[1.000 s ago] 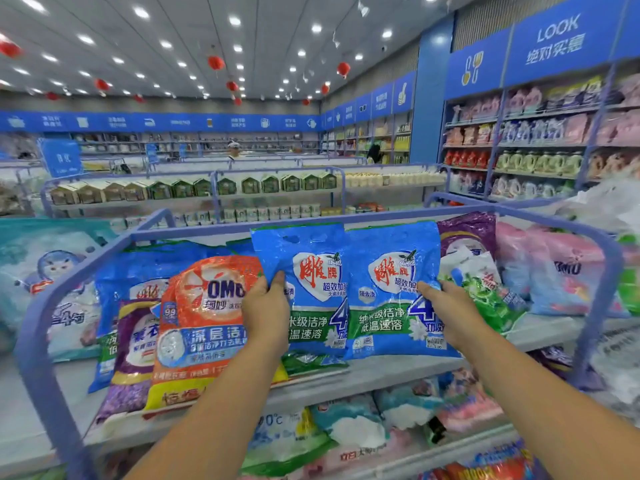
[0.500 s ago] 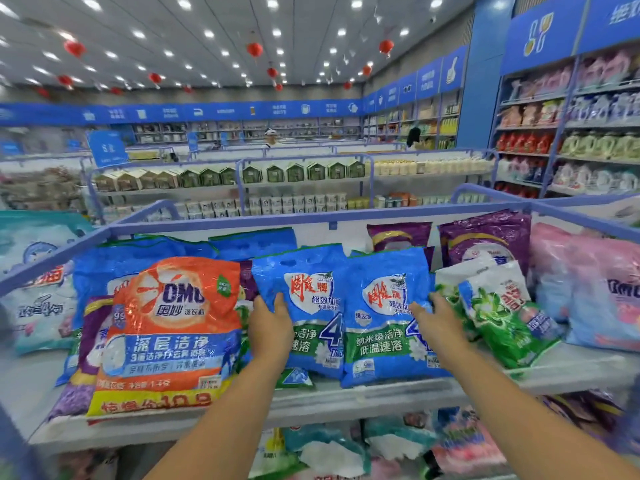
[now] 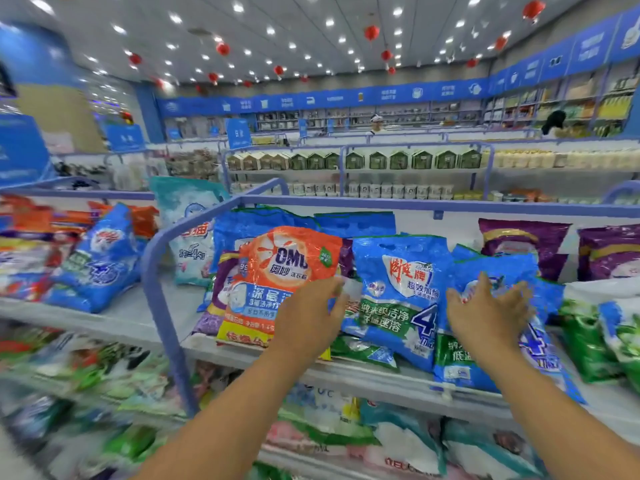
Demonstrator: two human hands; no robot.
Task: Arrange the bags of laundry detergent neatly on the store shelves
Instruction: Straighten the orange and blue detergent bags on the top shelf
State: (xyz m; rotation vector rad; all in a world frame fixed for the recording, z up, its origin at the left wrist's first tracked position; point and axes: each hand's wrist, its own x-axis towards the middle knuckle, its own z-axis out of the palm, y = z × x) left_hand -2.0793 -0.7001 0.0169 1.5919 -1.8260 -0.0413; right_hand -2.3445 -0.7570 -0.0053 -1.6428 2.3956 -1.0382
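I see my left hand [image 3: 309, 315] at the right edge of a glossy orange plastic detergent bag [image 3: 277, 271] printed with "OMO" in white letters on a dark blue patch; the fingers lie against that edge and look relaxed, though I cannot tell whether the thumb pinches it. The bag stands tilted back on the white upper shelf [image 3: 363, 370], leaning on a purple bag [image 3: 221, 292] and a large blue bag [image 3: 249, 226] behind it.

Just to its right stands a shiny blue detergent bag with red Chinese brand characters on a white emblem [image 3: 398, 292], a green band of white Chinese writing below and a big white "4" at its lower corner. A second blue bag of the same design [image 3: 485, 351] leans beside it — my right hand [image 3: 485, 308] lies flat against its upper face, fingers spread and straight, a wide grip holding nothing.

Further right sit green-and-white bags [image 3: 595, 334] and, behind them, dark purple bags with a gold band [image 3: 523, 244]. A lavender-blue tubular rail [image 3: 166, 299] frames the bay. Left of the rail, another blue bag [image 3: 100, 261] lies slanted on the neighbouring shelf. The lower shelf [image 3: 346, 459] holds more bags — too blurred to read.
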